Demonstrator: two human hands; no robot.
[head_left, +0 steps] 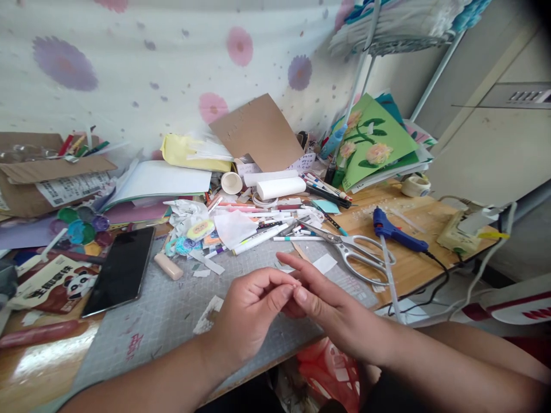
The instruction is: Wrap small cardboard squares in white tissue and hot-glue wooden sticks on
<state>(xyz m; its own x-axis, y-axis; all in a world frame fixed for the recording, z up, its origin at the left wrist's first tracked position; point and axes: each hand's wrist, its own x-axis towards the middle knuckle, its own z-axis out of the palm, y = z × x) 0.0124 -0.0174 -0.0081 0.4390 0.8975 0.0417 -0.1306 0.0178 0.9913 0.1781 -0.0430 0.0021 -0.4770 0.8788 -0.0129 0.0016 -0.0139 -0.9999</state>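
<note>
My left hand (249,312) and my right hand (331,310) meet over the front of a grey cutting mat (172,312). The left hand's fingers are curled, thumb and fingertips pinched together against the right hand. The right hand's thumb presses against the left fingertips while its index finger points left. Whatever sits between the fingers is too small or hidden to name. Small white paper scraps (209,314) lie on the mat just left of the left hand. Silver scissors (350,249) lie closed just beyond the right hand.
A blue glue gun (394,230) with its cord lies right of the scissors. A black phone (120,269) rests at the mat's left edge. Markers, paper rolls (279,187), a cardboard box (41,172) and a green flower card (372,143) crowd the back.
</note>
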